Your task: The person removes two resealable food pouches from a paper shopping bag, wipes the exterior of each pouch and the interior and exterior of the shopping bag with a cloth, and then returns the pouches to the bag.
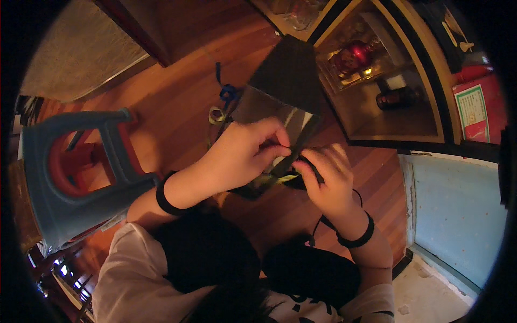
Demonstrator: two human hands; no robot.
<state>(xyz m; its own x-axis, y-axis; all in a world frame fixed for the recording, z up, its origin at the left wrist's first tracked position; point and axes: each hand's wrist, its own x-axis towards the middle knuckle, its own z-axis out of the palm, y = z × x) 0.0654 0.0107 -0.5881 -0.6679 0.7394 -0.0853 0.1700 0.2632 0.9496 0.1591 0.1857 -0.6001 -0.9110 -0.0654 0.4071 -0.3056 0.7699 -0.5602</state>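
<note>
Before me on the wood floor stands a dark open box [284, 68], its far flap raised and pale material showing inside. My left hand [246, 155] reaches across it, thumb and forefinger pinched on its right edge. Close beside, my right hand [329, 175] grips the same edge with bent fingers. The fingertips nearly meet, and whatever thin piece lies between them is hidden. Below them a yellow-green strip [286, 178] shows against the dark side. Past the box's left side lie a blue ribbon [228, 93] and a pale yellow roll [217, 115].
A blue-grey and red plastic stool [109, 161] stands at the left. To the right, an open-fronted wooden cabinet [396, 131] holds a red ornament [357, 54] and a dark bottle [394, 99]. A light blue panel [456, 202] is at the lower right. A thin dark cord [317, 228] hangs near my right wrist.
</note>
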